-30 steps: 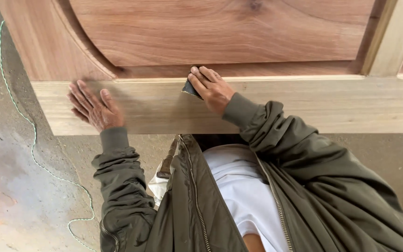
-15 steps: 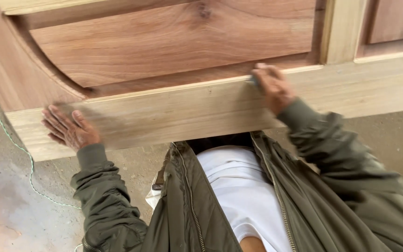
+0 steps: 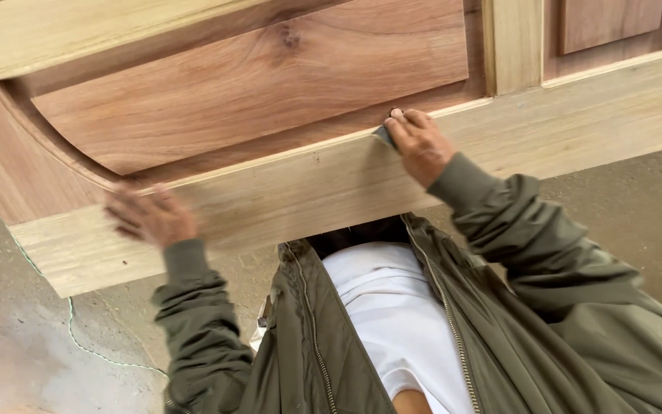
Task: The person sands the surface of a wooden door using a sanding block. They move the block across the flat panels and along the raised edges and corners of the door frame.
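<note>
A wooden door lies flat before me, with a pale bottom rail (image 3: 308,192) along its near edge and a reddish raised panel (image 3: 254,84) beyond it. My right hand (image 3: 419,144) presses a small dark piece of sandpaper (image 3: 383,136) against the rail's upper edge, where it meets the panel's moulding. My left hand (image 3: 151,217) rests flat on the rail's left part, fingers spread, blurred by motion. Both arms wear olive jacket sleeves.
A pale upright stile (image 3: 513,42) divides the reddish panel from another panel (image 3: 611,23) at the right. Grey concrete floor (image 3: 17,345) lies under the door, with a thin green cord (image 3: 78,341) snaking across it at the left.
The view has tilted, so the door now slants. My right hand with the sandpaper slid right along the rail's edge, then back a little. My left hand shifted slightly right on the rail.
</note>
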